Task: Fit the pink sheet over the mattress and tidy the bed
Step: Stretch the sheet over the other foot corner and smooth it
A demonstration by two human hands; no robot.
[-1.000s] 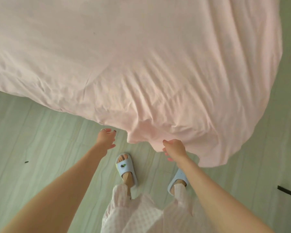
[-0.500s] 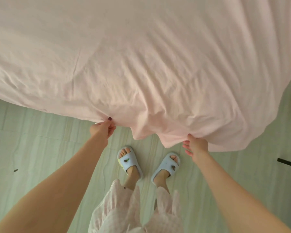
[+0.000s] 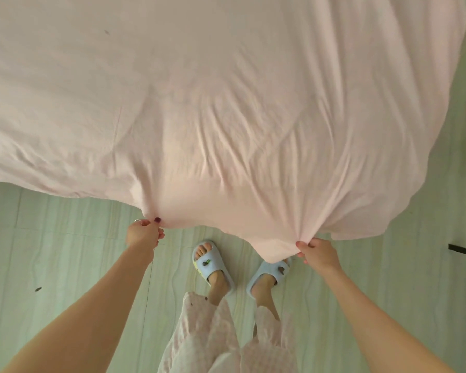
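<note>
the pink sheet (image 3: 226, 103) is seen spread wide across the upper part of the view, from nine o'clock round through twelve to three, its near edge hanging over the pale green floor (image 3: 51, 265). the mattress beneath it is fully covered and cannot be made out. the left hand (image 3: 143, 234) is closed on the sheet's edge at about seven o'clock from the middle, fingers curled, thumb pressed onto the cloth; a ring is worn on one finger and dark polish is seen on the nails. the right hand (image 3: 318, 253) is clenched round a gathered fold of the edge at about five o'clock, and tight creases are fanned upward from that pinch toward one o'clock. between the two hands the hem is drooped in a shallow curve, its lowest flap laid over the toe of the right slipper (image 3: 267, 275). the left slipper (image 3: 211, 265), light blue, is left uncovered just beside it. pale patterned trousers (image 3: 213, 340) are seen at six o'clock. a dark speck (image 3: 38, 289) is lying on the floor at eight o'clock, and a black strip (image 3: 464, 250) is cut off by the edge at four o'clock.
</note>
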